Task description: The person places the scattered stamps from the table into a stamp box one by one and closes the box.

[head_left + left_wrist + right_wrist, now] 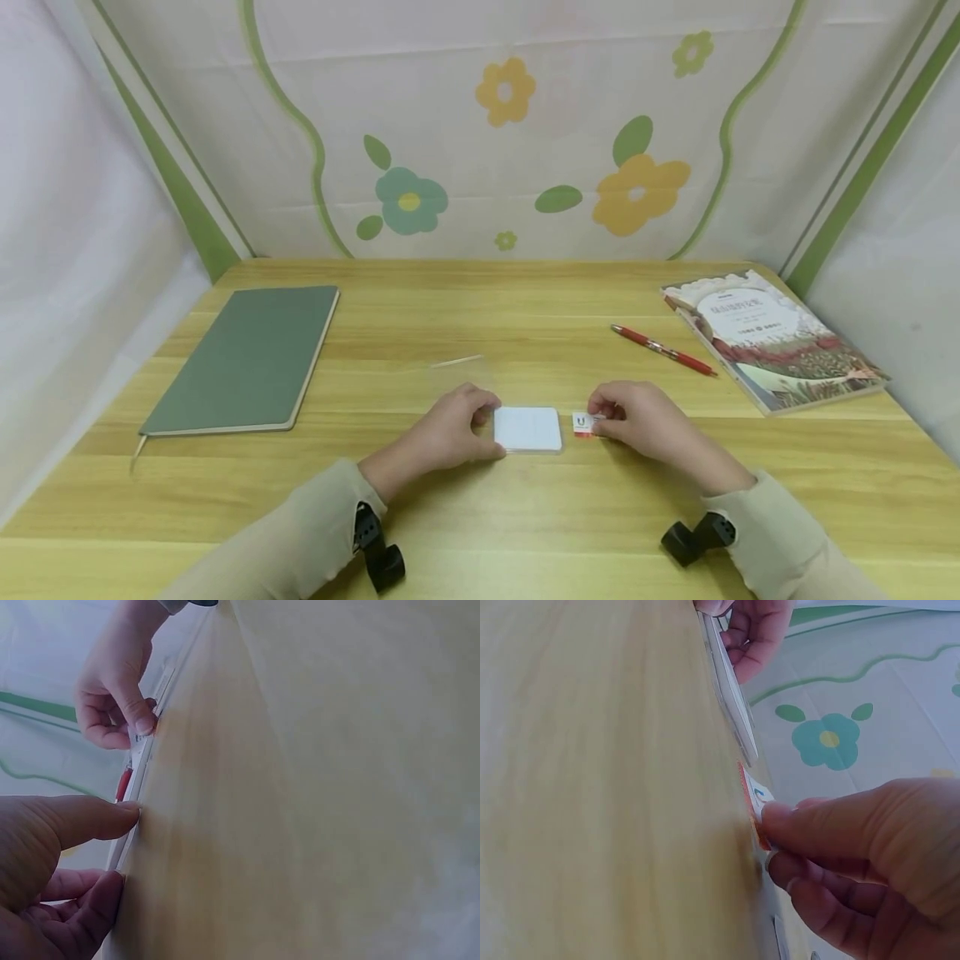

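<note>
A flat white rectangular piece with rounded corners and a clear rim (527, 429) lies on the wooden table. My left hand (448, 429) holds it by its left end, thumb at the near corner and fingers at the far one. Just to its right, my right hand (647, 418) pinches a small white-and-red card (581, 422) between thumb and fingers. A printed letter shows on the card, and the fingers hide its right part. In the right wrist view the card (754, 791) is tilted, close to the end of the white piece (731, 690).
A green notebook (251, 358) with a ribbon lies at the left. A red pen (663, 350) and a book with a flowered cover (780, 342) lie at the right. Beyond my left hand is a faint transparent sheet (459, 362). A flowered curtain (487, 167) hangs behind the table.
</note>
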Motion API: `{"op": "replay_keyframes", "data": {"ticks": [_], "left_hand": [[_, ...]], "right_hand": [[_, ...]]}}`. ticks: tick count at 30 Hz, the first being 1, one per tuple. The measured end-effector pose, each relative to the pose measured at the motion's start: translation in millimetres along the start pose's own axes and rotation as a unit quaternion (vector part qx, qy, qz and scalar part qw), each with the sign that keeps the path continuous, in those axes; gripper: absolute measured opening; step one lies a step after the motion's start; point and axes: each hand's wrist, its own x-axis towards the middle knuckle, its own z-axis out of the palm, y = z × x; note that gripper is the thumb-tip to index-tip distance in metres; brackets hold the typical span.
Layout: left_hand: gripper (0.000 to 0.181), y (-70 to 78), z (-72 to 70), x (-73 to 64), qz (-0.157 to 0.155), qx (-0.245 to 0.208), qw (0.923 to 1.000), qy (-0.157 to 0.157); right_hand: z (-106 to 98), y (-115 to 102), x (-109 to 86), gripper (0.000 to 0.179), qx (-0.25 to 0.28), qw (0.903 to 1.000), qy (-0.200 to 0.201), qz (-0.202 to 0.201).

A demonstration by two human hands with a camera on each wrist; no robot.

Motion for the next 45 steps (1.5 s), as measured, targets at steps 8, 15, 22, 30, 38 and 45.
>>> {"op": "replay_keyframes", "data": {"ticks": [8,15,22,30,38,45], "left_hand": [[0.053,-0.8,1.3,-2.7,0.011,0.003,0.9999,0.001],[0.053,-1.7,1.9,-4.3,0.012,0.015,0.9998,0.000],[0.054,-2.2,3.1,-4.5,0.016,0.033,0.9993,-0.001],[0.053,-4.3,4.2,-5.4,0.018,0.023,0.9996,0.006],[0.054,-5.0,5.5,-5.9,0.005,0.021,0.9997,0.007],[0.054,-6.2,5.6,-5.2,0.001,0.012,0.9999,0.007]], "right_hand": [[-6,2,-3.1,0.009,0.094,0.9952,-0.007,0.026],[-8,5,-2.8,0.015,0.188,0.9792,-0.025,0.073],[-12,4,-1.3,0.027,0.254,0.9622,-0.035,0.091],[-10,1,3.6,0.031,0.306,0.9442,-0.045,0.112],[-3,-7,13.4,0.032,0.337,0.9339,-0.058,0.104],[3,-18,20.3,0.030,0.364,0.9227,-0.059,0.114]]}}
